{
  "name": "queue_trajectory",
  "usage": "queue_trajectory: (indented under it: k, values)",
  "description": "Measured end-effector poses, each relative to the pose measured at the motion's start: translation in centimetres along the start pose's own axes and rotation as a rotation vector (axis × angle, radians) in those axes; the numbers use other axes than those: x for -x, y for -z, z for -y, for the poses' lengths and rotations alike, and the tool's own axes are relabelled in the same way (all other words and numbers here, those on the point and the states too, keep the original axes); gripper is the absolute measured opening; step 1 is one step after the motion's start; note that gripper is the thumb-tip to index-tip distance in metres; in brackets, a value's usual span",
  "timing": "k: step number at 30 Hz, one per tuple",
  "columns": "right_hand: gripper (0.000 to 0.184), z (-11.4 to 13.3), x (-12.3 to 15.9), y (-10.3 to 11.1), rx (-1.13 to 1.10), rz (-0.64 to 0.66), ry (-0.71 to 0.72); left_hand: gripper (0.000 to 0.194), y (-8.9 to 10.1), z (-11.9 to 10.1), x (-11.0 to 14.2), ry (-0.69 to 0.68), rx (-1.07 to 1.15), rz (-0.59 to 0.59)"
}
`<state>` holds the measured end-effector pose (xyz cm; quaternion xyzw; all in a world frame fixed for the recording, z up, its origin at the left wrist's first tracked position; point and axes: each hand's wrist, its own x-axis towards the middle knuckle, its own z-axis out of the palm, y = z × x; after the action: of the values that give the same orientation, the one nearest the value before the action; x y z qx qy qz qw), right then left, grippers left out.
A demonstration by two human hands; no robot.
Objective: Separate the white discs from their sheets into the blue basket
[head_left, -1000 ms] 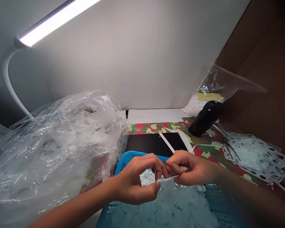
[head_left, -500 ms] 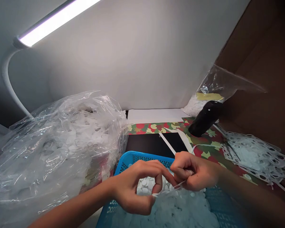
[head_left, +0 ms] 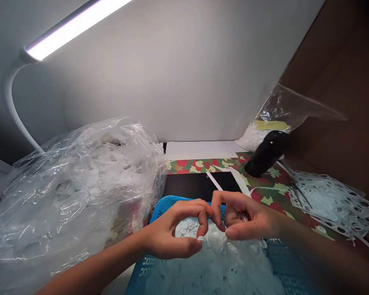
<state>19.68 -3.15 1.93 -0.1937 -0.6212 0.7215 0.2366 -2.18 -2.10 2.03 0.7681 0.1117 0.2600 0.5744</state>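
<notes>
Both my hands hover over a blue plastic basket (head_left: pixel 160 207) heaped with small white discs (head_left: pixel 215 270). My left hand (head_left: pixel 172 231) curls its fingers, thumb and fingertips pinched together on a small white piece (head_left: pixel 202 239). My right hand (head_left: pixel 249 221) is also curled, its index fingertip touching my left fingers; a thin white strip seems tucked in its fingers, hard to make out.
A big crumpled clear plastic bag (head_left: pixel 74 184) of white scraps lies at the left. A black cylinder (head_left: pixel 266 153), white punched-out sheets (head_left: pixel 329 200) and a smaller bag (head_left: pixel 273 119) sit at the right, beside a cardboard wall (head_left: pixel 341 94). A desk lamp (head_left: pixel 70 28) shines above.
The white strip stretched between my hands is no longer visible as one piece. My hands have risen slightly and my fingertips now meet above the discs.
</notes>
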Motion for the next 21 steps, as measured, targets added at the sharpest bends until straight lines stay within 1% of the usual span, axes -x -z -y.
queue_trajectory:
  k: [3, 5, 7, 10, 15, 21]
  values:
    - [0.014, 0.04, 0.09, 0.45, -0.034, -0.106, 0.039, 0.017, -0.18, -0.04, 0.02, -0.006, 0.009, -0.034]
    - [0.015, -0.03, 0.15, 0.73, -0.092, -0.189, 0.051, 0.023, -0.27, 0.06, 0.08, -0.011, 0.004, -0.044]
    - [0.017, -0.09, 0.19, 0.89, -0.16, -0.241, 0.052, 0.028, -0.3, 0.15, 0.15, -0.006, -0.002, -0.047]
    - [0.018, -0.09, 0.21, 0.91, -0.206, -0.255, 0.054, 0.031, -0.28, 0.16, 0.19, 0.024, -0.002, -0.065]
    - [0.018, -0.09, 0.22, 0.92, -0.202, -0.274, 0.051, 0.025, -0.38, 0.08, 0.13, 0.029, 0.011, -0.075]
    - [0.014, -0.35, 0.04, 1.07, -0.225, -0.227, 0.096, 0.026, -0.61, 0.25, 0.1, 0.051, 0.003, -0.105]
